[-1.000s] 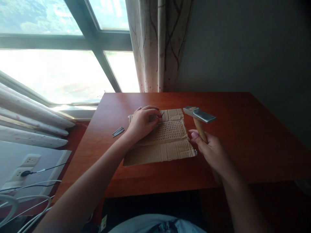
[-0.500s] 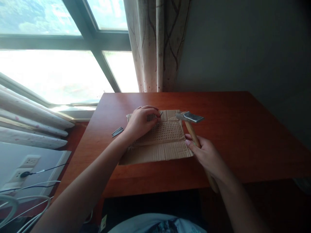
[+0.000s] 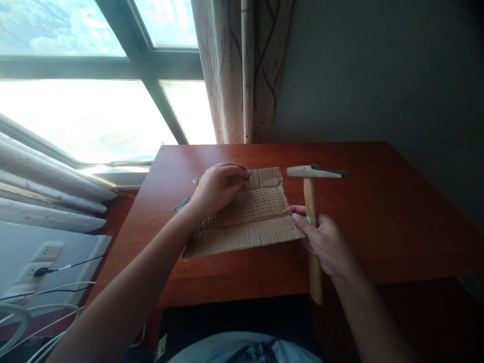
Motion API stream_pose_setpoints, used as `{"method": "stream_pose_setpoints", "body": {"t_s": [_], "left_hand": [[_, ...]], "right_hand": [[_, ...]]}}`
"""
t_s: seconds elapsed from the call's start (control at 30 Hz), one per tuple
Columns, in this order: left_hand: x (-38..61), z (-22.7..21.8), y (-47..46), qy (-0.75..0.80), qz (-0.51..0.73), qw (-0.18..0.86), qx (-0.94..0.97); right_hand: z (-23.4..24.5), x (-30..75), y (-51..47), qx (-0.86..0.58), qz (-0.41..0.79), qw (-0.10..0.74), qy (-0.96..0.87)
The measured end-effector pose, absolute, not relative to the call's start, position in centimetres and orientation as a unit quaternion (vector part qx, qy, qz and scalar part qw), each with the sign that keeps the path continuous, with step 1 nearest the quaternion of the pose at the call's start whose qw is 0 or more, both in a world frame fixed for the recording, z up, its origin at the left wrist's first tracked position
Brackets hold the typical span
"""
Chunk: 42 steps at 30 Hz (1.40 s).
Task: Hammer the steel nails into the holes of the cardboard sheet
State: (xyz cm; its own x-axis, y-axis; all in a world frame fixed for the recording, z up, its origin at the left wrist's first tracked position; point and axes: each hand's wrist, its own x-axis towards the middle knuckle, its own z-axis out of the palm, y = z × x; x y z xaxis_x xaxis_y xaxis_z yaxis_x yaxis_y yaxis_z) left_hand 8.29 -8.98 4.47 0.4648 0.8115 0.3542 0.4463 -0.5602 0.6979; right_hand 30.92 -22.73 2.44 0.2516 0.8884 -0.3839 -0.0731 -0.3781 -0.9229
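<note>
A flat piece of brown cardboard (image 3: pixel 260 229) with rows of small holes lies on a red-brown wooden table (image 3: pixel 378 222). My left hand (image 3: pixel 215 189) rests on its far left part, fingers pinched on a small nail (image 3: pixel 248 174) held upright at the cardboard. My right hand (image 3: pixel 325 239) grips the wooden handle of a hammer (image 3: pixel 310 201), whose metal head is raised to the right of the cardboard, above the table.
A few loose nails (image 3: pixel 181 204) lie on the table left of my left hand. A patterned curtain (image 3: pixel 242 75) and a window are behind the table. A wall socket and cables (image 3: pixel 41 252) are at lower left.
The hammer head swung in toward the nail half a second ago and has now lifted back up and to the right. My left hand stays on the nail.
</note>
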Motion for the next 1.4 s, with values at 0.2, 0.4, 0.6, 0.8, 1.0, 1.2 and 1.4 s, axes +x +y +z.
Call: {"method": "stream_pose_setpoints", "body": {"t_s": [0.2, 0.4, 0.6, 0.8, 1.0, 1.2, 1.4], "left_hand": [[8.8, 4.9, -9.2, 0.379, 0.344, 0.271, 0.815], [9.3, 4.3, -9.7, 0.382, 0.337, 0.274, 0.816], [9.2, 3.6, -9.8, 0.398, 0.346, 0.274, 0.804], [9.4, 4.1, -9.8, 0.38, 0.41, 0.271, 0.784], [9.6, 4.1, -9.9, 0.381, 0.385, 0.27, 0.796], [9.4, 3.6, -9.9, 0.403, 0.371, 0.217, 0.808], [9.3, 3.2, -9.6, 0.409, 0.364, 0.208, 0.81]], "right_hand": [[2.1, 31.6, -23.4, -0.635, 0.526, 0.478, -0.303], [1.8, 32.2, -23.7, -0.649, 0.519, 0.466, -0.304], [0.7, 32.8, -23.9, -0.645, 0.506, 0.458, -0.343], [0.0, 33.2, -24.1, -0.642, 0.465, 0.453, -0.408], [0.4, 33.2, -23.9, -0.676, 0.425, 0.422, -0.429], [0.3, 33.2, -23.8, -0.674, 0.425, 0.417, -0.437], [0.3, 33.3, -23.9, -0.673, 0.428, 0.41, -0.443]]}}
